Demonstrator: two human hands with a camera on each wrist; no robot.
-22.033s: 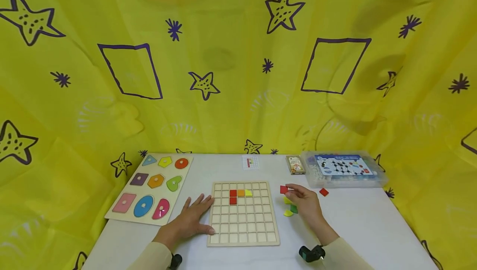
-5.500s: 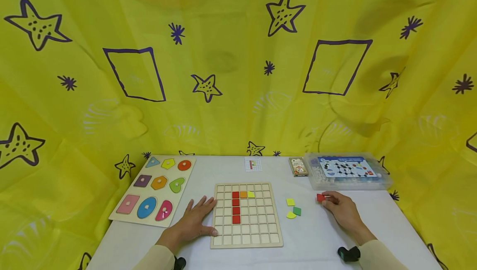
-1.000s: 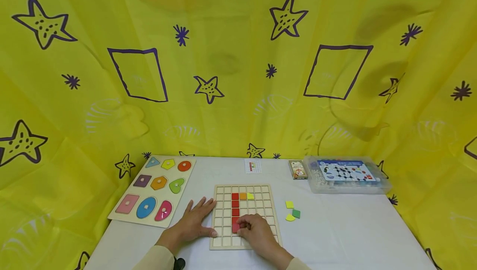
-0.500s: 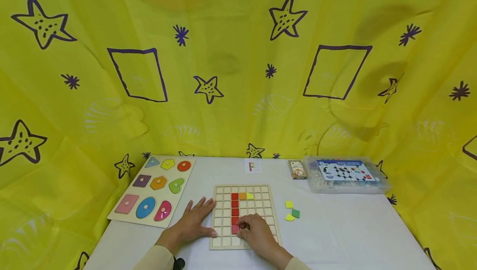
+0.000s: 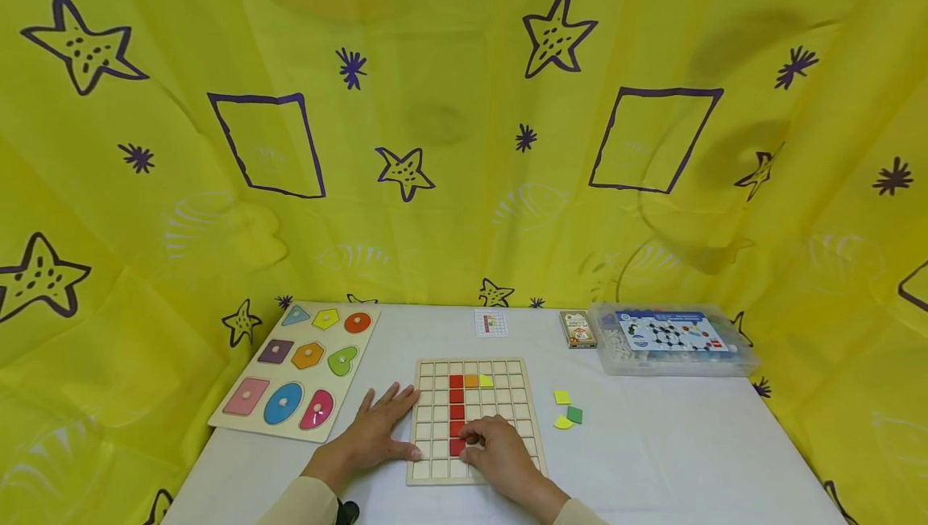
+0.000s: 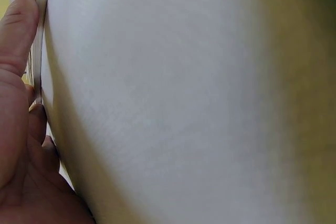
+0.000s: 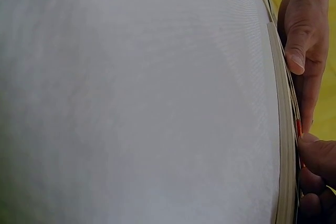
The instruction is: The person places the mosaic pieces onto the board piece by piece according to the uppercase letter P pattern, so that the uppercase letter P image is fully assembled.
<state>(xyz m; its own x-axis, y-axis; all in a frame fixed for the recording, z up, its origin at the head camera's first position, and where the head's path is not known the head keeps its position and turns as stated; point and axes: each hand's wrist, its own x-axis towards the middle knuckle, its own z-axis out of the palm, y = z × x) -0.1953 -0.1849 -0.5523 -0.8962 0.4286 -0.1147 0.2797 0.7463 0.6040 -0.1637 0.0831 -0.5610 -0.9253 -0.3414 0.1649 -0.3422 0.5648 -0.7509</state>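
In the head view a wooden grid board [image 5: 500, 473] lies on the white table. A column of several red square tiles [image 5: 457, 396] runs down it; an orange tile [image 5: 472, 381] and a yellow tile with a curved side [image 5: 486, 381] continue its top row. My right hand [image 5: 502, 452] has its thumb and index finger at the lowest red tile [image 5: 456, 447], which lies in a cell and is partly covered by them. My left hand [image 5: 379, 431] rests spread at the board's left edge. The left wrist view shows its thumb [image 6: 16, 35] along the board's side.
Right of the board lie a yellow square tile [image 5: 561, 397], a green tile [image 5: 575, 415] and a yellow curved tile [image 5: 563, 423]. Behind stand a pattern card [image 5: 491, 324], a small box [image 5: 577, 330] and a clear plastic case [image 5: 674, 360]. A shape puzzle board [image 5: 264, 372] lies at left.
The red column has grown downward since the oldest frame, and the loose red tile at right is gone. Lately my right hand brought a red tile to the column's bottom, where it now lies flatter.
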